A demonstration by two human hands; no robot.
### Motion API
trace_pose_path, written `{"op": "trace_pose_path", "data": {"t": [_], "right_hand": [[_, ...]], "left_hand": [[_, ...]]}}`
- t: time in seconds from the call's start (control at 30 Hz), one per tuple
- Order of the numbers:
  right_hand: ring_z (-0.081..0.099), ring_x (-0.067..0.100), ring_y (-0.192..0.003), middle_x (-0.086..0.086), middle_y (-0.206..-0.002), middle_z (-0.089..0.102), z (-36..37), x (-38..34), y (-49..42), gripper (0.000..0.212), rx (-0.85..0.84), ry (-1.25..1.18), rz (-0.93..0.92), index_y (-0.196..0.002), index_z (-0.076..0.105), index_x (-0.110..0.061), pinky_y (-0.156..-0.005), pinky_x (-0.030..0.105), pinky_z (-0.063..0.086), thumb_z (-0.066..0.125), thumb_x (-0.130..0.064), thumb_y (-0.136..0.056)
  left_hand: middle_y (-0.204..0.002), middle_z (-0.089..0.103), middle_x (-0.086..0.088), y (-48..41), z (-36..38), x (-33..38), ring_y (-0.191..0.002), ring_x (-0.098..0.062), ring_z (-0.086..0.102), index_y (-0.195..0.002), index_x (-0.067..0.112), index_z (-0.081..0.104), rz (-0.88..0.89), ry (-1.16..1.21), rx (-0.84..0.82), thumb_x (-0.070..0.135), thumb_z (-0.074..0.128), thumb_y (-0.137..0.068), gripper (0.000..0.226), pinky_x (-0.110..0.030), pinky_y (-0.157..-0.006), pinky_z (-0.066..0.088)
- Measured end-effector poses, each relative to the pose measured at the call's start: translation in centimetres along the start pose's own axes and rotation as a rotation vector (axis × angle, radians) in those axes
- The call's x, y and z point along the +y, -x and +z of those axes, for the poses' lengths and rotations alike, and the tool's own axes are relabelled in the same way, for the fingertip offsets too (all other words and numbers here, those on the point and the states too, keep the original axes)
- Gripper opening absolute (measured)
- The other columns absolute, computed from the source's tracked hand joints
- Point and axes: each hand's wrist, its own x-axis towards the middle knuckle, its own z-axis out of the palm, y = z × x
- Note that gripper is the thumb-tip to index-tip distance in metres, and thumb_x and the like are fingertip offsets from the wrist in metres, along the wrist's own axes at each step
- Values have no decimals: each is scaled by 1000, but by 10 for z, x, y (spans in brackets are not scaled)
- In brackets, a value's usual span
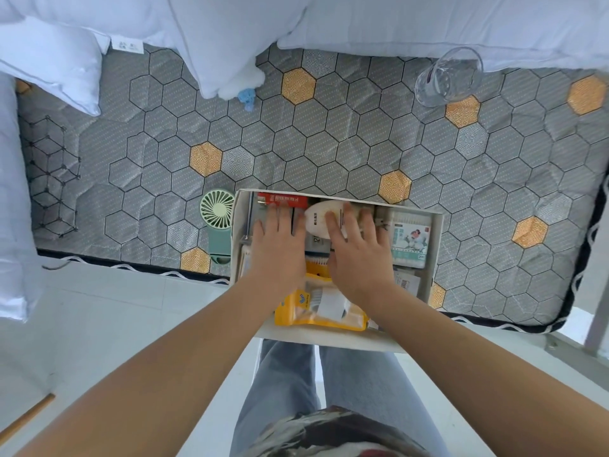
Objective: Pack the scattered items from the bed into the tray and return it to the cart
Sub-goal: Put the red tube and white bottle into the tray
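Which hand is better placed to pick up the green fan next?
Left, probably. The green fan lies just outside the tray's left wall, beside the left hand; the right hand is farther away.

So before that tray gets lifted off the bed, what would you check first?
1. All bed items packed: not ok; green fan and clear glass are outside the tray.
2. Contents sit below rim: not ok; yellow packet overhangs the near edge.
3. Hands gripping tray: not ok; left hand and right hand lie flat on contents.
4. Glass empty: cannot tell.
5. Cart ready: cannot tell; not in view.
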Motion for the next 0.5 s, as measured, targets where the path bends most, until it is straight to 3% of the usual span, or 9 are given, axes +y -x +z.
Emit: {"op": "trace_pose_path", "data": {"t": [0.2,0.27,0.3,0.37,0.43,0.5], "right_hand": [[4,39,-142,20,-155,5,-5,3,6,76,-51,-37,13,-146,10,0,-115,46,9,49,-31,-89],[14,40,-140,23,-151,17,-12,1,7,75,-45,-55,19,-142,23,4,-114,46,18,57,-29,-83],[28,42,-135,25,-145,30,-15,0,6,74,-19,-59,15,-136,36,5,-110,46,28,64,-27,-76],[55,40,-113,22,-121,57,-22,-2,3,64,58,-74,-27,-114,58,2,-93,44,47,75,-26,-60],[62,35,-94,16,-102,63,-30,-4,-1,52,138,-103,-90,-102,62,-2,-82,40,52,74,-22,-55],[60,33,-84,13,-92,62,-41,-8,-6,43,181,-155,-146,-96,61,-3,-74,38,54,72,-15,-56]], "left_hand": [[-155,5,-9,-3,-5,13,-142,-35,-3,-146,17,10,61,77,-88,39,48,-87,74,-50,-114,16],[-154,8,-9,-5,-9,16,-142,-35,0,-147,18,11,53,100,-107,40,51,-86,76,-48,-113,19],[-153,11,-8,-6,-13,17,-141,-35,4,-147,19,12,55,101,-100,39,51,-87,75,-46,-112,20],[-147,26,-7,-6,-24,14,-137,-30,21,-144,18,20,80,154,-48,32,51,-89,65,-42,-107,29],[-135,44,-4,-6,-37,5,-124,-25,40,-137,16,36,94,324,44,18,48,-89,49,-39,-97,41],[-123,56,-3,-4,-51,-12,-113,-23,50,-127,14,49,54,480,157,11,43,-90,37,-35,-87,43]]}}
